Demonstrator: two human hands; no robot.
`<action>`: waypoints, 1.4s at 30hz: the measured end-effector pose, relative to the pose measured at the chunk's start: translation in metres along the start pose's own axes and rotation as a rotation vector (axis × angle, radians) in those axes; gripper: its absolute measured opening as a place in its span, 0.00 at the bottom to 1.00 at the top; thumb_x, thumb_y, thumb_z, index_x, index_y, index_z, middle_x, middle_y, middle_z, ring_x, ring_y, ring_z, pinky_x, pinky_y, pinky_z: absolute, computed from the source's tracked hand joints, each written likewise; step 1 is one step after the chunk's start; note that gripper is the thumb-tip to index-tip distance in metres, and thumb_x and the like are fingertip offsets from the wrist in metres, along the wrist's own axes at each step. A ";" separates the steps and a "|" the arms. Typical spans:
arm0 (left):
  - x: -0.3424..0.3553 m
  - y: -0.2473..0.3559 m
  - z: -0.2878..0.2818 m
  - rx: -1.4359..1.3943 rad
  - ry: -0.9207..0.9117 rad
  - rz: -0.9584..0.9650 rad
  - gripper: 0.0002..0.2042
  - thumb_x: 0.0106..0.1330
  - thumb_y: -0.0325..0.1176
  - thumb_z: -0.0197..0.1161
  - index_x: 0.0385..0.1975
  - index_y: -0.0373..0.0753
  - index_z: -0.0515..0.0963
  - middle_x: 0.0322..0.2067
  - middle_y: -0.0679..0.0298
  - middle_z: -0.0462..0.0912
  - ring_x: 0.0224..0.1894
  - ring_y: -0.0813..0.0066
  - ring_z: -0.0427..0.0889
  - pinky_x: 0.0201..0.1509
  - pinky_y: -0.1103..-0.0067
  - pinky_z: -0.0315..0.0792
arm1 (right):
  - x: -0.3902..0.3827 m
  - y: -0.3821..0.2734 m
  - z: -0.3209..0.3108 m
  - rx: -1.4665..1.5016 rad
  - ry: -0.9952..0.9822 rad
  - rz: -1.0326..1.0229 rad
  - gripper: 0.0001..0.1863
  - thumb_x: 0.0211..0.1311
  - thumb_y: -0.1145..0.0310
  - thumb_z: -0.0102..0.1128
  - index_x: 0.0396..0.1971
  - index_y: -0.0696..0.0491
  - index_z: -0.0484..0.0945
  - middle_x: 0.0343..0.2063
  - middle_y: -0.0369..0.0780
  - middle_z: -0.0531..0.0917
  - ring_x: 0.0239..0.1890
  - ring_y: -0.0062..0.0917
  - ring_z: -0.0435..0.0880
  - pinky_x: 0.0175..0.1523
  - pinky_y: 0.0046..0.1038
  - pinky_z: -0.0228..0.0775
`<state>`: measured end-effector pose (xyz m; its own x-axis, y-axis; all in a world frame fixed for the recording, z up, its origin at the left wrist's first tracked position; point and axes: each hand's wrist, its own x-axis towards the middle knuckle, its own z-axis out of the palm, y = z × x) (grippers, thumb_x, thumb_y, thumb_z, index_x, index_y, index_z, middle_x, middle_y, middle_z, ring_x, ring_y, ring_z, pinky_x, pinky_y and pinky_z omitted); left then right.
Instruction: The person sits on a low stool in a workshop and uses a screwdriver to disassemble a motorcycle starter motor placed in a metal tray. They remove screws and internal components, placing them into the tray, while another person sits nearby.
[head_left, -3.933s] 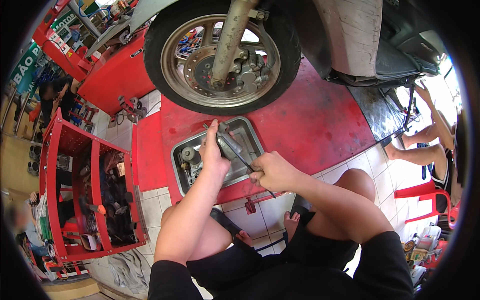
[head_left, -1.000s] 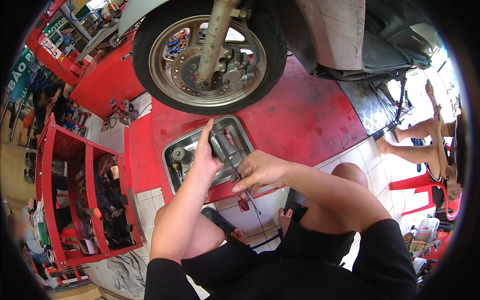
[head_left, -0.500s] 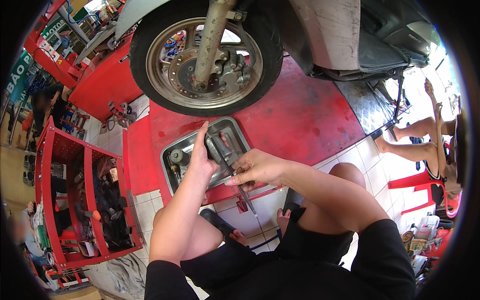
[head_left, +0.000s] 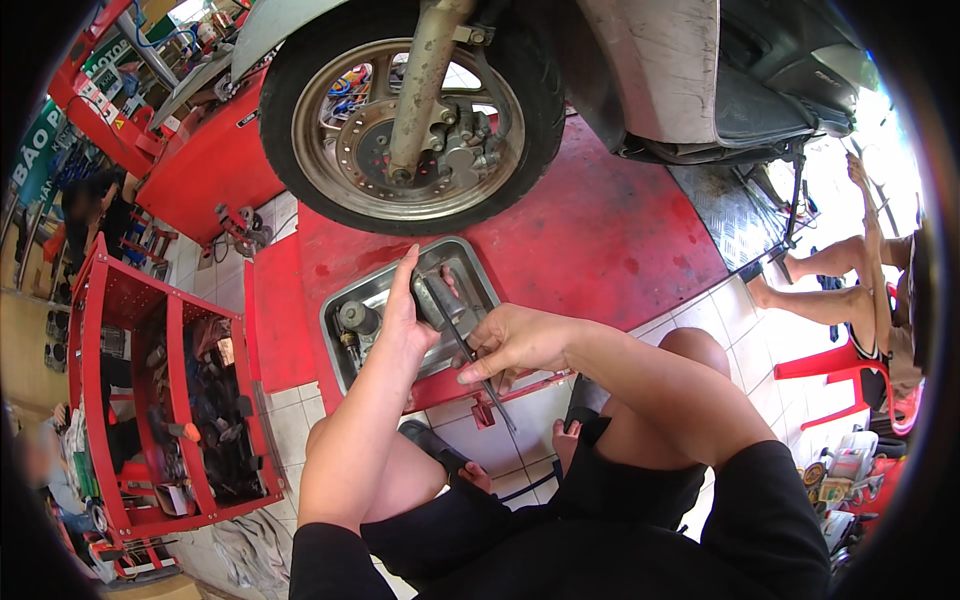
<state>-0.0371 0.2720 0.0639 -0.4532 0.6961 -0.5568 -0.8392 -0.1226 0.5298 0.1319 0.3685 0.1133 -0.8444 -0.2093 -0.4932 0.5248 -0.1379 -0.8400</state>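
Note:
Above a steel tray [head_left: 489, 277], my left hand [head_left: 406, 322] is closed around a grey cylindrical metal part [head_left: 431, 303], thumb on one side and fingertips showing on the other. A long thin dark rod-like tool [head_left: 456, 336] slants across that part. My right hand [head_left: 528, 338] pinches the tool between thumb and fingers, its lower end sticking out below the hand toward the floor. Whether the rod touches the part or only passes over it, I cannot tell. Another cylindrical metal piece [head_left: 357, 318] lies at the left of the tray, with a smaller brass-coloured fitting [head_left: 350, 346] nearby.
The tray rests on a red platform [head_left: 610, 240] under a scooter's front wheel [head_left: 300, 190]. To the left stands a red tool cart [head_left: 180, 400] with tools on its shelves. A person's legs [head_left: 835, 270] and a red plastic chair [head_left: 815, 370] are at the right.
My right hand has shifted slightly, and the rod's lower end sits a little differently. My left hand keeps its hold on the metal part, nearly unmoved.

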 end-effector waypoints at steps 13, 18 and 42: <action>-0.002 -0.003 0.005 -0.070 -0.001 -0.055 0.24 0.61 0.55 0.68 0.34 0.35 0.78 0.26 0.62 0.79 0.26 0.72 0.80 0.32 0.76 0.79 | 0.004 0.016 -0.005 0.188 -0.107 -0.090 0.12 0.62 0.72 0.67 0.37 0.63 0.74 0.33 0.44 0.84 0.39 0.32 0.88 0.37 0.28 0.78; 0.002 0.002 -0.009 -0.085 -0.006 -0.057 0.20 0.59 0.53 0.71 0.34 0.41 0.78 0.27 0.63 0.81 0.27 0.71 0.81 0.32 0.75 0.77 | 0.004 0.002 0.000 -0.025 0.020 -0.058 0.12 0.63 0.66 0.68 0.34 0.60 0.78 0.26 0.38 0.82 0.35 0.26 0.87 0.33 0.24 0.74; 0.002 0.004 -0.005 -0.028 0.098 0.055 0.19 0.61 0.55 0.67 0.34 0.43 0.80 0.26 0.68 0.81 0.25 0.78 0.79 0.30 0.80 0.76 | 0.023 0.020 -0.007 0.230 -0.010 -0.132 0.13 0.62 0.77 0.60 0.45 0.67 0.74 0.34 0.49 0.84 0.34 0.39 0.88 0.39 0.39 0.83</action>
<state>-0.0430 0.2695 0.0622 -0.5253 0.6151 -0.5879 -0.8195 -0.1797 0.5442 0.1222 0.3680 0.0840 -0.9065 -0.1843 -0.3798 0.4221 -0.3804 -0.8229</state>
